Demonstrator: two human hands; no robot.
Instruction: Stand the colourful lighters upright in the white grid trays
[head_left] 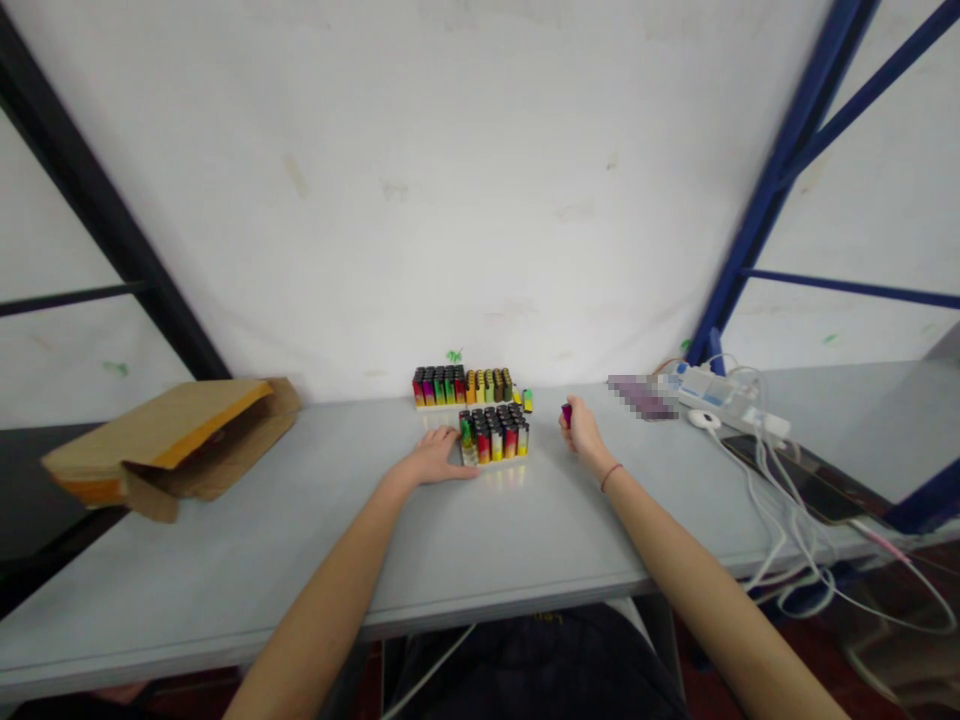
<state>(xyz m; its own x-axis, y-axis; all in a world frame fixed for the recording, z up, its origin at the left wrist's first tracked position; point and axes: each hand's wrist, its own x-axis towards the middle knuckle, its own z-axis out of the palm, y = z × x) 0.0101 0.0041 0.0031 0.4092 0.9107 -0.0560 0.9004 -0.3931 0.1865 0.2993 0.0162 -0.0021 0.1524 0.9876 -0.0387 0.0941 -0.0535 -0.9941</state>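
Observation:
My left hand (435, 458) rests on the table with its fingers spread, against the left side of the front tray of lighters (501, 438). Those lighters stand upright in rows, red, yellow and white with black tops. To the right of this tray, my right hand (582, 430) is closed around a purple lighter (566, 413) with a dark end. Behind the front tray is a second tray of red, purple and green lighters (439, 388). Beside it stands a group of yellow and brown lighters (489, 386). A loose green-and-yellow lighter (528, 400) is at their right.
An open cardboard box (172, 430) lies at the left. On the right are a power strip (731, 400), tangled white cables (772, 500), a phone (799, 480) and a blurred purple item (643, 397). Blue metal posts (780, 180) and a white wall border the table.

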